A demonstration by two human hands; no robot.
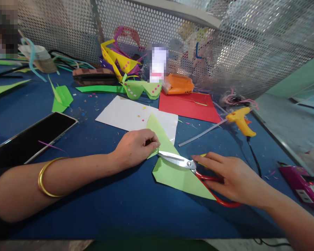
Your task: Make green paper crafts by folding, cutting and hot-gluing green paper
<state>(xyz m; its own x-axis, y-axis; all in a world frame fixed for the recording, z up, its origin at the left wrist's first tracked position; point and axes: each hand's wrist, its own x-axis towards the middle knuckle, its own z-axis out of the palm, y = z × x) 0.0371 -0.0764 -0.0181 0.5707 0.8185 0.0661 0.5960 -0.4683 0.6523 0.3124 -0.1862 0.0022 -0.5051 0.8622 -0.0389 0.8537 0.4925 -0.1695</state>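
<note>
My right hand [232,177] grips a pair of scissors [176,159] with red handles, its fingers at the loops. The metal blades look nearly closed and point left, lying over a light green sheet of paper [181,177]. At the blade tips my left hand [136,146] is closed in a pinch on the edge of this paper. One pointed part of the paper reaches up over a white sheet [117,113]; another spreads below the blades. Part of the paper is hidden by the scissors. A gold bangle [42,179] circles the left forearm.
A yellow glue gun [242,120] with a long glue stick lies right, near a magenta power socket [300,184]. Red paper [188,108], folded green shapes [61,97] and an orange packet [179,84] lie behind. A dark phone [36,136] rests left. Perforated metal mesh [131,14] closes the back.
</note>
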